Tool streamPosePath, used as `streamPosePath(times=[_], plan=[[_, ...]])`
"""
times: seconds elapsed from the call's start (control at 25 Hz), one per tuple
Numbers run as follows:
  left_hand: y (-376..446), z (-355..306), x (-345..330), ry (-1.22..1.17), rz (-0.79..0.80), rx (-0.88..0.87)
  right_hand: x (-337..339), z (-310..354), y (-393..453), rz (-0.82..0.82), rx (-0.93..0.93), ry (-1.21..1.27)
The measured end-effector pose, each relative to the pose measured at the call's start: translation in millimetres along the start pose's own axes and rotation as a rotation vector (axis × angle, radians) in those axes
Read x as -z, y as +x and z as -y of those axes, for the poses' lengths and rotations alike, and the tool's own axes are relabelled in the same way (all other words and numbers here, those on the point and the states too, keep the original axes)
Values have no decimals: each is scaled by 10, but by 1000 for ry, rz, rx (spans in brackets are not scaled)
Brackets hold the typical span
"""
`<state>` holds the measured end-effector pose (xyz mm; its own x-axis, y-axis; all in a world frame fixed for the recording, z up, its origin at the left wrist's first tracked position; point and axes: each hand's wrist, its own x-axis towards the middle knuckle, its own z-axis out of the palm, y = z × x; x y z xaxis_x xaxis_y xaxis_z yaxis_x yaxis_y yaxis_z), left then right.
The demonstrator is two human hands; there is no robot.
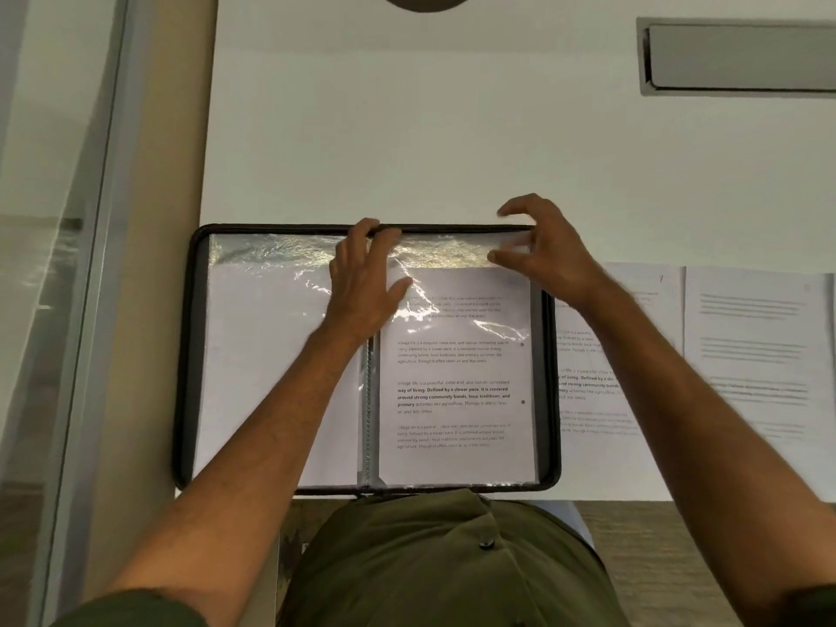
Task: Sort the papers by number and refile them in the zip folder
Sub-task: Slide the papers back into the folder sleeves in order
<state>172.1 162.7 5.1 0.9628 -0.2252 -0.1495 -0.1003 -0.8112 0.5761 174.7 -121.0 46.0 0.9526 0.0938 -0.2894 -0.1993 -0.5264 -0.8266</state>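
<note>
Pressing left hand (367, 282), curled right hand (540, 246) atop zip folder (185, 355)

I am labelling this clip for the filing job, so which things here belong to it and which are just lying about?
Part of the job:
zip folder, open on the table
sheet in its right-hand sleeve
loose papers beside the folder
left hand and right hand at the sleeve top

Lying about:
grey recessed tray in the table
</note>
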Motion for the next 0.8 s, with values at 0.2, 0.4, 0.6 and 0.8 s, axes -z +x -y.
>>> streamPosePath(times=[0.2, 0.4, 0.6, 0.8], plan=[[-681, -53, -165, -96, 9, 24, -156, -47, -632, -53, -245, 197], [-1008, -131, -176, -336, 41, 233, -284, -133, -1153, 60, -444, 398], [-1044, -161, 21, -566, 32, 380, -508, -18, -1394, 229, -512, 513], [-1085, -150, 434, -808, 272, 560, -790, 339, -1354, 188, -343, 967]])
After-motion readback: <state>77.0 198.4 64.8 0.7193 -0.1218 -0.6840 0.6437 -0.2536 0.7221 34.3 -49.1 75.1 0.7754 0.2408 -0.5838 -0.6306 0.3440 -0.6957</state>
